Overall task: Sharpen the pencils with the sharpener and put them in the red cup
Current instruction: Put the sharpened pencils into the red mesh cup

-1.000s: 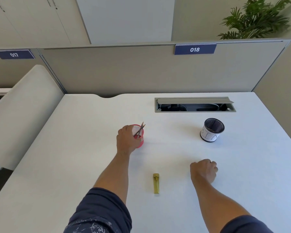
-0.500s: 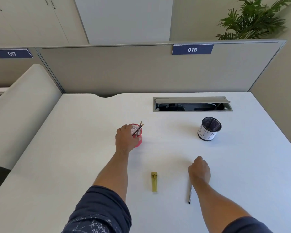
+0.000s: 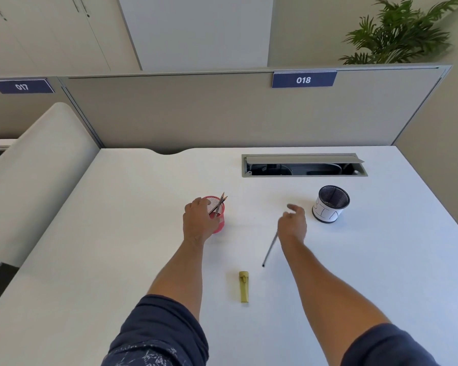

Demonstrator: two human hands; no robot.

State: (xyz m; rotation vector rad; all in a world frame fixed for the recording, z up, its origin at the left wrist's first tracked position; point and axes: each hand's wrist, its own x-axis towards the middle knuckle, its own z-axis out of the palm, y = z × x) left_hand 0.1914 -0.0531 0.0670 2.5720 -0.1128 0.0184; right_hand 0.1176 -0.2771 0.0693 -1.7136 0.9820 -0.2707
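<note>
While the left hand [image 3: 198, 223] gripped the red cup [image 3: 218, 219] to steady it, the right hand [image 3: 292, 224], fingers curled on a pencil [image 3: 270, 249], carried it mid-frame, seemingly toward that cup.

1. The left hand [image 3: 198, 221] covers the near-left side of the red mesh cup [image 3: 219, 223].
2. The right hand [image 3: 292, 223], its fingertips blurred, hides the far end of the thin grey pencil [image 3: 270, 249], right of the cup.
3. Both dark-blue sleeves [image 3: 159, 336] are cut off by the bottom edge.
</note>
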